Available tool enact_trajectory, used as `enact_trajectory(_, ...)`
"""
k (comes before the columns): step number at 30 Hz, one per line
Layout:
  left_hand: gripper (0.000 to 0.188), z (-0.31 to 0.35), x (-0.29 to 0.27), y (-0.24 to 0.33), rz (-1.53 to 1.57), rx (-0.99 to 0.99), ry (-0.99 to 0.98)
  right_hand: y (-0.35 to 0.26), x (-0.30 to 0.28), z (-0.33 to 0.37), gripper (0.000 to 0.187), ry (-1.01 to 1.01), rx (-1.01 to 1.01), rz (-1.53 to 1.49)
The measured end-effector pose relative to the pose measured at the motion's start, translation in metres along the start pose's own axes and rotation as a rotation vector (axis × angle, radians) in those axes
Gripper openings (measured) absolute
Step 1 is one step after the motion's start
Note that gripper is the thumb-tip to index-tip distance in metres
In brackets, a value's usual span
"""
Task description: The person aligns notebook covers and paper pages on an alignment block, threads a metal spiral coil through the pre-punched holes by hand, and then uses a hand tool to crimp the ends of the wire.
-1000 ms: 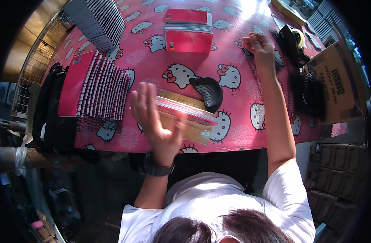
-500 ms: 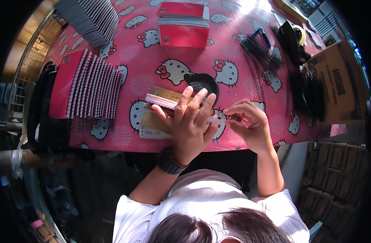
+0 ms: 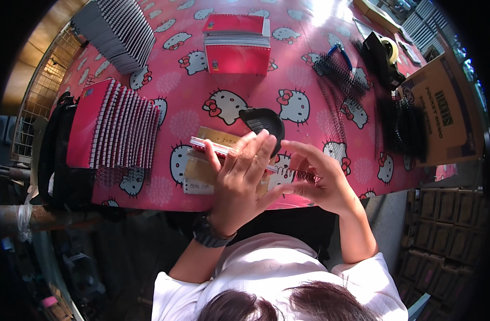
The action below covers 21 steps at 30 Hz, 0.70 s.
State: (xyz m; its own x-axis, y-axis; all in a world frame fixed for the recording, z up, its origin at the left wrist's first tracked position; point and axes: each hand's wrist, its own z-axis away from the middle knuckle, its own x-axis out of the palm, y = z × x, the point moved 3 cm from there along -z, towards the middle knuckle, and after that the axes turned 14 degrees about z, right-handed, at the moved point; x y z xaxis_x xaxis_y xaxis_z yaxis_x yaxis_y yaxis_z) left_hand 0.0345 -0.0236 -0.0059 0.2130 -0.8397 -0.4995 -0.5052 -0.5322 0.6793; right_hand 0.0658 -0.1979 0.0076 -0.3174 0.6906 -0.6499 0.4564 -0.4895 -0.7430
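My left hand (image 3: 242, 174), wearing a black wristband, lies over a small notebook (image 3: 208, 146) with its fingers stretched out. The notebook's white page edges and pink cover show beside the hand. It rests on a tan board (image 3: 198, 167) with some handwriting on its near edge. My right hand (image 3: 330, 179) curls around a dark spiral binding coil (image 3: 296, 174), which reaches from the palm toward the notebook's right end. The left hand hides where coil and notebook meet. Just beyond my fingers sits a black curved tray (image 3: 266, 122).
Bound pink notebooks (image 3: 114, 125) stand in a row at left, with a grey-white stack (image 3: 114, 35) behind. Another pink stack (image 3: 238, 58) is at far centre. Loose black coils (image 3: 341, 75), blue-handled pliers (image 3: 339, 51), a tape dispenser (image 3: 384, 53) and a cardboard box (image 3: 443, 109) occupy the right.
My right hand has turned and moved closer to the left hand, its thumb now reaching toward the notebook. More of the coil shows between the hands. The view has shifted slightly.
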Motion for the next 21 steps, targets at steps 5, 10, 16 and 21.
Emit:
enact_trajectory(5,0.021,0.001,-0.016,-0.014,0.014,0.17,-0.16,-0.001,0.005,-0.012,0.045,-0.161,0.038,-0.096)
enact_trajectory(10,0.018,-0.007,-0.015,-0.01,0.04,0.153,-0.14,0.035,-0.002,-0.059,0.037,-0.047,-0.069,0.019)
enact_trajectory(16,0.022,-0.002,-0.014,-0.017,-0.046,0.086,-0.171,0.046,0.015,-0.088,0.058,-0.319,-0.326,0.416)
enact_trajectory(21,0.026,-0.002,-0.015,-0.017,-0.021,0.168,-0.157,0.054,0.0,-0.076,0.065,-0.398,-0.131,0.47)
